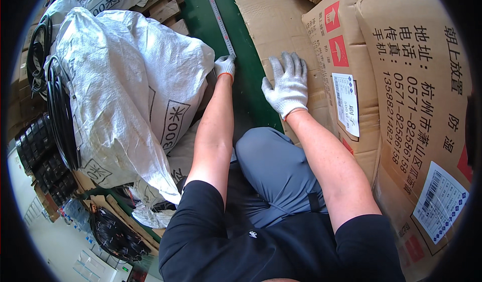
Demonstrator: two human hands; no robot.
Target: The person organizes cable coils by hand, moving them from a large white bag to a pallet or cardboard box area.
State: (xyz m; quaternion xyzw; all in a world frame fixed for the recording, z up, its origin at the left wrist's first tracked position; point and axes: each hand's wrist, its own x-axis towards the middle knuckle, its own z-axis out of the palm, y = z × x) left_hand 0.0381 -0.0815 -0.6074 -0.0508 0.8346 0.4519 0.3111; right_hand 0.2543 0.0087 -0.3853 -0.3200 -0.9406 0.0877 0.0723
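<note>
A pale measuring tape (219, 21) stretches over the green floor from the far edge down to my left hand (224, 66). That hand, in a white knit glove with an orange cuff, is closed on the tape's near end. My right hand (288, 83), gloved the same way, lies flat with its fingers spread on a brown cardboard flap (261, 18) to the right of the tape. Its palm side is hidden. Beside my left forearm bulges a large white woven sack (125, 71) with black print.
Big cardboard cartons (422, 81) with white labels stand close on the right. Black cable coils (60, 111) hang along the sack's left side. Wooden pallets (163, 3) lie at the far left, and a bundle of black cables (118, 234) sits at the lower left.
</note>
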